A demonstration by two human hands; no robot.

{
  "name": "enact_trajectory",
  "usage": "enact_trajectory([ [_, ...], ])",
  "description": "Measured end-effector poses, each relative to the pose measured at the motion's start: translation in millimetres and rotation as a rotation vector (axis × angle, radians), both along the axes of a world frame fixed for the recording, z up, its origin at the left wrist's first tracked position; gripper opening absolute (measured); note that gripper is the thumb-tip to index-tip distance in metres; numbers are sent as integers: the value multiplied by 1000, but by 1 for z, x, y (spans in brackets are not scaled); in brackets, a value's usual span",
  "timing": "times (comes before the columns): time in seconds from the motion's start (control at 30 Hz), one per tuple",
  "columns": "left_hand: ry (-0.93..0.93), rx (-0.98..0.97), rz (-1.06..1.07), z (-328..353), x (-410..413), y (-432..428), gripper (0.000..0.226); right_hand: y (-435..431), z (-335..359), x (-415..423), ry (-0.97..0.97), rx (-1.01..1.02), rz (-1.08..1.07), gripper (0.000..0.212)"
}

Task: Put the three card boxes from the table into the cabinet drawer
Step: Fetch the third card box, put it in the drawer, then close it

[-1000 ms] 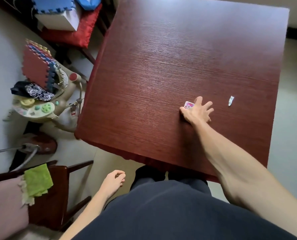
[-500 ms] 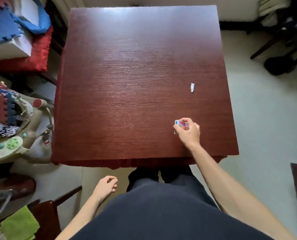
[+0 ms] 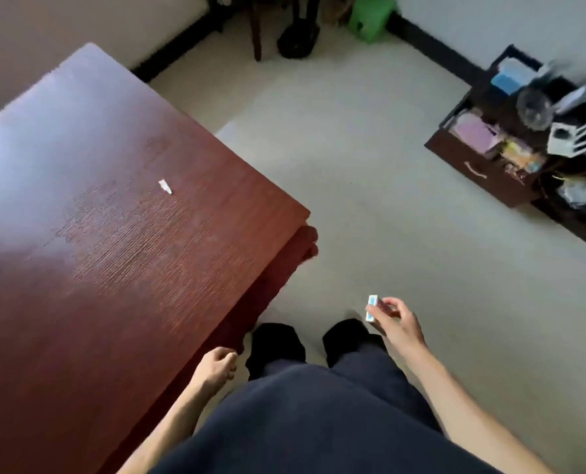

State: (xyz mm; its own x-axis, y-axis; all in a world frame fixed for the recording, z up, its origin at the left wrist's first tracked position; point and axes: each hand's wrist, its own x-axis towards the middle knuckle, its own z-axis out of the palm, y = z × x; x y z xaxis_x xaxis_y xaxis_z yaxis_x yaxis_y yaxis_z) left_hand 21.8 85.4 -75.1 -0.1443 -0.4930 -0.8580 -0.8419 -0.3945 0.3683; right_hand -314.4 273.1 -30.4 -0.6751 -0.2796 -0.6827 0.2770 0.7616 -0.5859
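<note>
My right hand (image 3: 399, 323) holds a small card box (image 3: 372, 307) with a light blue edge, out over the floor to the right of the dark red wooden table (image 3: 79, 268). My left hand (image 3: 216, 367) hangs loosely curled beside the table's near corner, holding nothing. At the far right stands a dark cabinet with its drawer (image 3: 479, 155) pulled open; coloured items lie inside it. No other card box shows on the table.
A small white scrap (image 3: 165, 186) lies on the table top. Bare pale floor (image 3: 370, 200) stretches between me and the cabinet. Clutter and cables sit on and beside the cabinet (image 3: 558, 107). A green stool (image 3: 370, 15) and a dark bag (image 3: 298, 39) stand by the far wall.
My right hand picked the card box up off the table and carried it out over the floor. The view swung right, bringing the open cabinet drawer into sight.
</note>
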Motion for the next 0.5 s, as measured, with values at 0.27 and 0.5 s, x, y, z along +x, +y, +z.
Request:
enact_trajectory([
  [0.27,71,-79,-310,25,-172,25,10,161,-3,-59,-55,-55,-329,17],
  [0.5,86,-131,-576,32,-289,75,15,241,0,-109,-64,-158,-506,24],
])
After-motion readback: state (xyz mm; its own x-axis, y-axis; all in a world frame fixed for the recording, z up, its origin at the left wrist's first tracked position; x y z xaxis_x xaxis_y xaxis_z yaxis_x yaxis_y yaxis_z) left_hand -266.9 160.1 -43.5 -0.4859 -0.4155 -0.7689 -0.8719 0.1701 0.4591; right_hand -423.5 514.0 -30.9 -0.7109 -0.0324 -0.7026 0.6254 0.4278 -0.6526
